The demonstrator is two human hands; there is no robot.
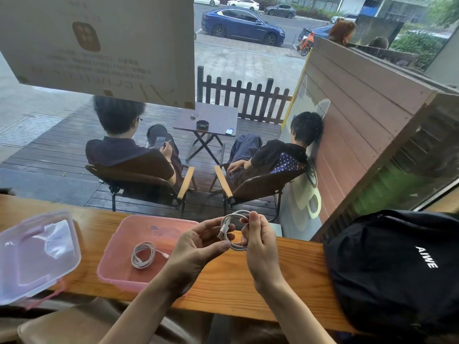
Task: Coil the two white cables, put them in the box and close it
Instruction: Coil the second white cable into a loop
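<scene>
Head view: a wooden counter [248,281] runs along a window, seen from above and behind the hands.
Second white cable [236,229]: wound into a small loop and held in the air above the counter, just right of the box, between the two hands; one plug end hangs at the loop's left side.
Right hand [258,242]: fingers curled round the right side of the loop, gripping it.
Left hand [198,247]: thumb and fingertips pinch the loop at its left and lower edge; the remaining fingers are loosely bent.
First white cable [143,254]: already coiled, lying flat on the floor of the box, its plug end pointing right.
Pink plastic box [111,252]: open, resting on the counter left of the hands.
Clear lid [37,254]: off the box, lying well to the left on the counter, its pink clip latches visible at the edges.
Black backpack [397,264]: at the right end of the counter, white lettering on its side.
Beyond the window: two people [129,145] seated in folding chairs on a deck, backs to the camera, with a small folding table [208,119] between them.
</scene>
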